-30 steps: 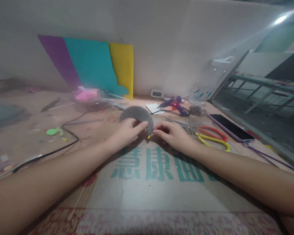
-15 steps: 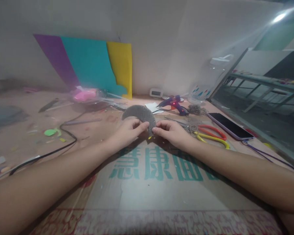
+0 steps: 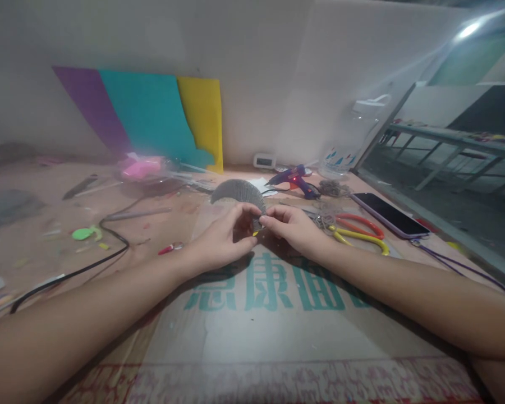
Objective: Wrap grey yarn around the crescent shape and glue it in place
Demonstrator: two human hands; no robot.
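A grey, ribbed, curved piece arches over the cardboard at the centre, its right end running down between my hands. My right hand pinches that end between thumb and fingertips. My left hand is beside it, thumb apart from the fingers and its fingertips near the piece's edge. A small yellow bit shows under the fingers.
Behind are a blue glue gun, a small white display and a clear bottle. Pliers with red and yellow handles and a phone lie right. Coloured sheets lean on the wall; a black cable runs left.
My left thumb has come off the grey piece and moved down, opening the hand. My right hand stays at its end. The view has shifted slightly, and a small red item now shows beside my left wrist.
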